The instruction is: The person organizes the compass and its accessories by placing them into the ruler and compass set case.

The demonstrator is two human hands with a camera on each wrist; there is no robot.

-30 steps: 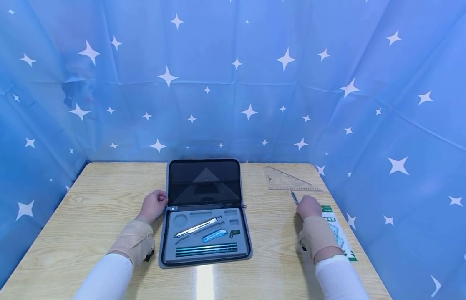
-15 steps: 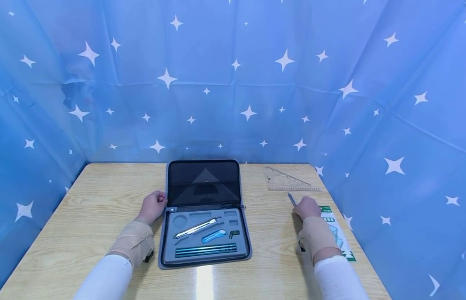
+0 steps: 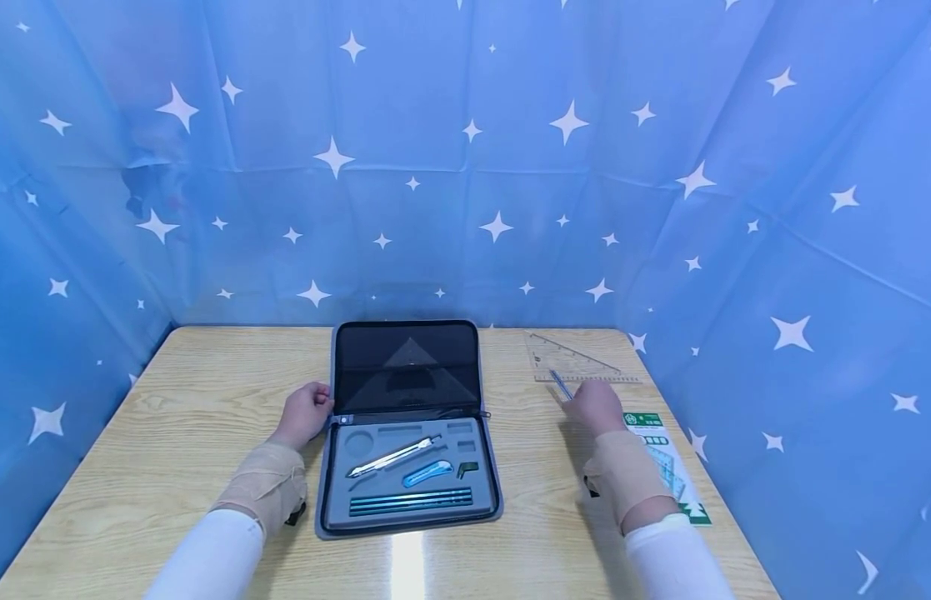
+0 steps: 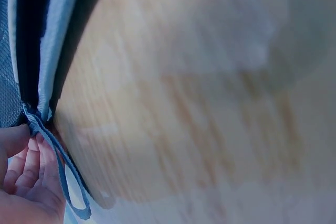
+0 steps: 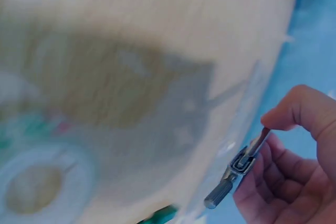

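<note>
From the near side of the case (image 3: 340,500), my head view looks forward, down. Left wrist view: close-up, shares case's left edge. Right wrist view: close, right of case, shares table (image 3: 172,417).

No legible text or numbers.

The right hand (image 5: 291,177) pinches a metal tool (image 5: 239,166) above the table (image 5: 226,9) — blue curtain (image 5: 312,40) on the far side.

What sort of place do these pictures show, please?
Probably a small indoor work booth, though nothing beyond it shows: starry cloth hangs behind and beside a wood-grain table, where a case of drawing tools lies open.
</note>
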